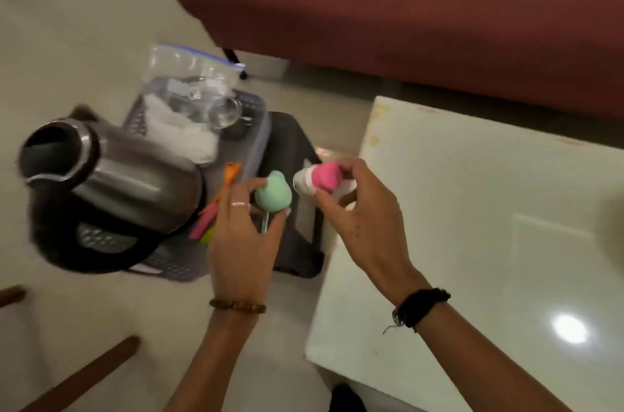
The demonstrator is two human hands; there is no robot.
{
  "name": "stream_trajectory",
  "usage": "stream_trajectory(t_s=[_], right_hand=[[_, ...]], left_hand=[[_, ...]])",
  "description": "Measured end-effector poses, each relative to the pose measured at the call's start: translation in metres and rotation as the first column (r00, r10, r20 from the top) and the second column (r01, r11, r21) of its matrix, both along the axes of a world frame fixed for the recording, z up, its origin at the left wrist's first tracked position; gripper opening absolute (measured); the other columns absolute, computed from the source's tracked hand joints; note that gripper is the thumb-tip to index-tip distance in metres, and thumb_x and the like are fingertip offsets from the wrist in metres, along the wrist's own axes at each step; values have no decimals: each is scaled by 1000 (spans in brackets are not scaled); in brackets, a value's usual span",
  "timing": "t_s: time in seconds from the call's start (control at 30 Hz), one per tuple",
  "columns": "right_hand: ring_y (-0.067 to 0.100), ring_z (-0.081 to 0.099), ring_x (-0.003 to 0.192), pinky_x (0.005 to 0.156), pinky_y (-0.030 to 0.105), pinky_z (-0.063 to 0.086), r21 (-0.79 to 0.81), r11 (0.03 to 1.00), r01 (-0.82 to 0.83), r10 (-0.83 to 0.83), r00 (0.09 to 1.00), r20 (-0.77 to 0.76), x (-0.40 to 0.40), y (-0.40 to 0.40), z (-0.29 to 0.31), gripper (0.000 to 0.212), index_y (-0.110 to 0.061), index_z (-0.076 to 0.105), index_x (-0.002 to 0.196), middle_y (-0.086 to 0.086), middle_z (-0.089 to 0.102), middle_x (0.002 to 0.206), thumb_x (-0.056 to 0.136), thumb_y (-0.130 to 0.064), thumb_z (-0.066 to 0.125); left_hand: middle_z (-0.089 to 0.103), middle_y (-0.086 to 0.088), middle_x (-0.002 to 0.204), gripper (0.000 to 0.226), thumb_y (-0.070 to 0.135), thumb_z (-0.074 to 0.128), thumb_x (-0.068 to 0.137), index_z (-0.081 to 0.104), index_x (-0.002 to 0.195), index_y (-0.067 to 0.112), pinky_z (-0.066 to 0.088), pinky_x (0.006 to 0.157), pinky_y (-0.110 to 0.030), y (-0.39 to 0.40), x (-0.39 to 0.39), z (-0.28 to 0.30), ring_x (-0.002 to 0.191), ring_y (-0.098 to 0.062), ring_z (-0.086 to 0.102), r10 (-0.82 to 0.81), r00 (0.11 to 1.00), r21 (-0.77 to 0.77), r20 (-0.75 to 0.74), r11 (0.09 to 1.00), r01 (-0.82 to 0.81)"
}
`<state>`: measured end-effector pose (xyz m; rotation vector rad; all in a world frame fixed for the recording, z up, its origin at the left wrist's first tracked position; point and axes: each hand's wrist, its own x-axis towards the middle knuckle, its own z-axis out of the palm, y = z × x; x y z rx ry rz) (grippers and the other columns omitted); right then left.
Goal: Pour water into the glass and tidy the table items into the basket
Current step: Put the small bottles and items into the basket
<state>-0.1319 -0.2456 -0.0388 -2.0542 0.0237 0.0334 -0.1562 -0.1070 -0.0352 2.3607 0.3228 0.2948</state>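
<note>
A grey perforated basket (pixel 260 128) sits on a dark stool left of the white table (pixel 489 209). Inside it lie a steel kettle (pixel 135 188) on its side, a clear glass (pixel 224 112), a zip bag (pixel 189 70), white cloth and some orange, pink and green utensils (pixel 211 215). My left hand (pixel 241 242) pinches a mint-green bear-shaped item on a stick (pixel 273 197) just over the basket's right edge. Beside it, my right hand (pixel 358 209) grips a pink-and-white item (pixel 319 180) above the gap between basket and table.
A maroon sofa (pixel 405 6) fills the back. The dark stool (pixel 300 209) stands under the basket on a pale tiled floor (pixel 67 40). Brown wooden legs (pixel 84 374) show at the lower left. A blurred pale object (pixel 611 229) sits at the table's right edge.
</note>
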Motion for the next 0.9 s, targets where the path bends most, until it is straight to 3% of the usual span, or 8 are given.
stream_trajectory(t_s=[0.1, 0.2, 0.33, 0.5, 0.6, 0.73, 0.83, 0.9], right_hand=[[3, 58, 81, 69, 20, 49, -4, 997, -74, 74, 994, 85, 28, 56, 6, 28, -25, 54, 104, -15, 61, 97, 81, -37, 64], [12, 64, 90, 74, 36, 53, -79, 990, -120, 127, 988, 91, 52, 96, -1, 27, -24, 54, 104, -7, 67, 101, 82, -36, 64], [24, 54, 94, 68, 37, 46, -329, 923, -200, 233, 971, 62, 83, 124, -28, 24, -18, 51, 103, 3, 64, 100, 86, -34, 57], [34, 46, 106, 83, 43, 38, -634, 744, -212, 266, 964, -11, 111, 140, -54, 28, -11, 52, 110, 14, 63, 107, 88, -29, 54], [32, 44, 110, 90, 44, 36, -664, 718, -208, 231, 971, -54, 119, 143, -62, 28, -12, 53, 110, 13, 61, 110, 87, -28, 55], [30, 43, 111, 89, 41, 35, -688, 689, -230, 254, 965, -67, 122, 141, -67, 27, -13, 51, 112, 10, 59, 114, 89, -26, 53], [27, 45, 107, 85, 38, 36, -596, 775, -209, 264, 965, 4, 115, 129, -66, 29, -14, 50, 117, 7, 59, 116, 90, -25, 52], [25, 49, 101, 83, 37, 41, -474, 864, -172, 241, 967, 89, 103, 117, -61, 27, -14, 52, 117, 7, 61, 113, 91, -23, 52]], left_hand=[[60, -6, 110, 38, 19, 72, 73, 56, 107, 18, 39, 70, -22, 59, 13, 8, 91, -16, 55, 122, 991, 58, 46, 991, -125], [59, -4, 115, 39, 20, 69, 74, 53, 110, 22, 44, 74, -33, 103, 19, 2, 99, -27, 57, 157, 986, 65, -53, 986, -153], [52, -2, 126, 41, 22, 61, 79, 47, 117, 25, 46, 79, -44, 126, 37, -23, 104, -33, 55, 50, 973, 125, -226, 992, -22], [48, -8, 127, 30, 23, 38, 95, 40, 124, 15, 44, 67, -46, 113, 75, -59, 99, -37, 58, -95, 918, 386, -386, 887, 254], [47, -13, 126, 31, 23, 28, 99, 36, 126, 10, 46, 71, -45, 107, 92, -76, 103, -36, 59, -66, 880, 423, -471, 858, 291], [44, -15, 130, 34, 26, 33, 98, 36, 126, 7, 45, 82, -40, 103, 99, -92, 117, -31, 47, -20, 865, 354, -501, 907, 227], [35, -14, 140, 42, 20, 40, 96, 29, 136, 9, 43, 93, -36, 99, 93, -91, 126, -28, 37, -25, 906, 359, -423, 913, 192], [42, -15, 136, 38, 15, 44, 94, 38, 131, 7, 43, 94, -37, 91, 81, -81, 123, -30, 41, -70, 955, 312, -289, 936, 164]])
